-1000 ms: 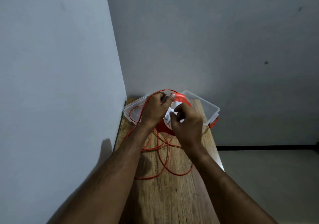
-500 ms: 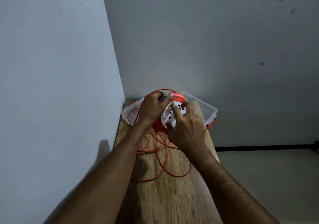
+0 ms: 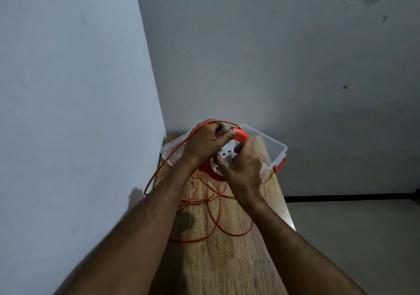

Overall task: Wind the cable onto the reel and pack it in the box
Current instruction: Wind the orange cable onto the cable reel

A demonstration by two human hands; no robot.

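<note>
Winding under way: a cable loop is swinging wider than half a second ago.

Left hand is gripping the orange reel rim with cable looping over it; right hand is pinching the white socket face, turning it. Most cable is lying slack on the table; box is waiting behind. No legible writing.

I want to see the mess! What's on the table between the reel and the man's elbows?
In the head view, loose orange cable lies in tangled loops on the wooden table, below the reel.
</note>
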